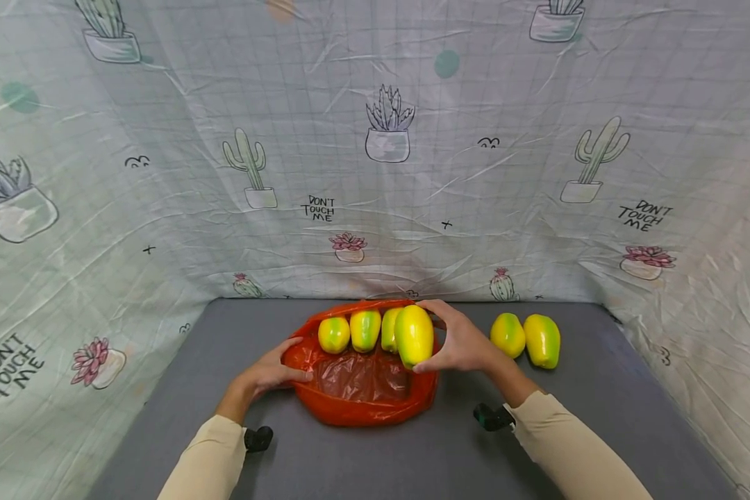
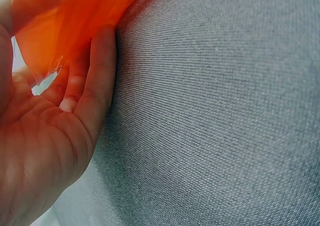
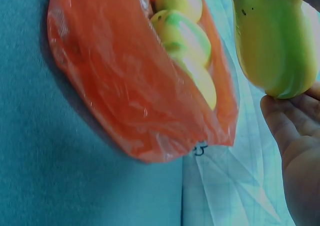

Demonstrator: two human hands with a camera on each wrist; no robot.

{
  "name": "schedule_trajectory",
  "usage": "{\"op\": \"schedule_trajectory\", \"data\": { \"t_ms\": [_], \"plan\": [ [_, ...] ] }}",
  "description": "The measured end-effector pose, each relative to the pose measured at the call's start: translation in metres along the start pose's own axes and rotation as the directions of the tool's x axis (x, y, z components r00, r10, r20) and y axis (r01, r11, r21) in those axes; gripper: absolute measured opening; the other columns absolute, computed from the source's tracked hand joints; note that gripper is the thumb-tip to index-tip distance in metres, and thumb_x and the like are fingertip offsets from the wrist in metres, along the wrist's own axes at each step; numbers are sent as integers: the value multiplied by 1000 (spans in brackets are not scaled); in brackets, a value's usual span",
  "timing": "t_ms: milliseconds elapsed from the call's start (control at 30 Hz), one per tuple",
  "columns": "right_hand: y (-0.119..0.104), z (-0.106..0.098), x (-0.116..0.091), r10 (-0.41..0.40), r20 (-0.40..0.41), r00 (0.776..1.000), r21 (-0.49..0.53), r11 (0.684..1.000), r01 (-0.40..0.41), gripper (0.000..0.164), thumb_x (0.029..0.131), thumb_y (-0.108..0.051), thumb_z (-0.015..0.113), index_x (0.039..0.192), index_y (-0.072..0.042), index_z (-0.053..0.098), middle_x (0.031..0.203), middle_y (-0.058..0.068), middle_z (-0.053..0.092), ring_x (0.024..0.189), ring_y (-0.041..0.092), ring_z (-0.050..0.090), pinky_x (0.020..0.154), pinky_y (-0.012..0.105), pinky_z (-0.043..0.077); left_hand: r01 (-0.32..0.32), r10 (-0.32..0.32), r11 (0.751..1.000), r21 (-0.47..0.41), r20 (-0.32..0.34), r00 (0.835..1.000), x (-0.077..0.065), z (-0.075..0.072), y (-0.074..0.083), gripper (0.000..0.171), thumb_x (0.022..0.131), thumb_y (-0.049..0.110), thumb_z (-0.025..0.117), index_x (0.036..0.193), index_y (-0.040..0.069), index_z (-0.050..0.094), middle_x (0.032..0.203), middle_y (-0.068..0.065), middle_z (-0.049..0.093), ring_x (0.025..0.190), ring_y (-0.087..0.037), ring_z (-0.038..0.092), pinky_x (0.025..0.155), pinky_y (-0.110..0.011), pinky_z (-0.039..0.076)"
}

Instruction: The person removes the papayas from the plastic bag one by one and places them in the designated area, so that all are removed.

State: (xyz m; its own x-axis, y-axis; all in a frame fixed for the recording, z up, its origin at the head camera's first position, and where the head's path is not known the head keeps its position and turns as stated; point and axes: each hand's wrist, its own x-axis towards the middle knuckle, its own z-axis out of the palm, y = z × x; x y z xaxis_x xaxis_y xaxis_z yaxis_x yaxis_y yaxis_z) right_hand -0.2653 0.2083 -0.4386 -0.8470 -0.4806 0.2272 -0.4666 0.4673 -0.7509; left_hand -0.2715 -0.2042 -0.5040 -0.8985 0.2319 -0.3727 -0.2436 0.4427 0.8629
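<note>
A red plastic bag (image 1: 365,413) lies on the table with its mouth wide, showing a row of three yellow-green mangoes (image 1: 365,330) along its far side. At the bag's left rim, my left hand (image 1: 269,368) holds the thin plastic between thumb and fingers; the left wrist view shows the fingers (image 2: 100,70) partly behind the orange-red film. My right hand (image 1: 459,340) grips another mango (image 1: 414,337) between thumb and fingertips, raised over the right side of the bag's mouth. The right wrist view shows this held mango (image 3: 275,40) apart from the bag.
Two more mangoes, one rounder (image 1: 507,335) and one longer (image 1: 542,342), lie side by side on the grey table (image 1: 475,458), right of the bag. A cactus-print sheet (image 1: 312,139) hangs behind the table and along both sides.
</note>
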Motion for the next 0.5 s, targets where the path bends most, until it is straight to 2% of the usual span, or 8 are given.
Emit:
{"op": "schedule_trajectory", "data": {
  "t_ms": [500],
  "plan": [
    [13, -22, -7, 38, -53, 998, -65, 997, -42, 106, 66, -39, 99, 152, -8, 45, 149, 12, 53, 128, 30, 57, 112, 56, 50, -4, 4, 1000, -1, 1, 1000, 0, -1, -1, 105, 83, 17, 87, 165, 8, 22, 156, -34, 37, 130, -39, 53, 102, -45, 57]
  ]
}}
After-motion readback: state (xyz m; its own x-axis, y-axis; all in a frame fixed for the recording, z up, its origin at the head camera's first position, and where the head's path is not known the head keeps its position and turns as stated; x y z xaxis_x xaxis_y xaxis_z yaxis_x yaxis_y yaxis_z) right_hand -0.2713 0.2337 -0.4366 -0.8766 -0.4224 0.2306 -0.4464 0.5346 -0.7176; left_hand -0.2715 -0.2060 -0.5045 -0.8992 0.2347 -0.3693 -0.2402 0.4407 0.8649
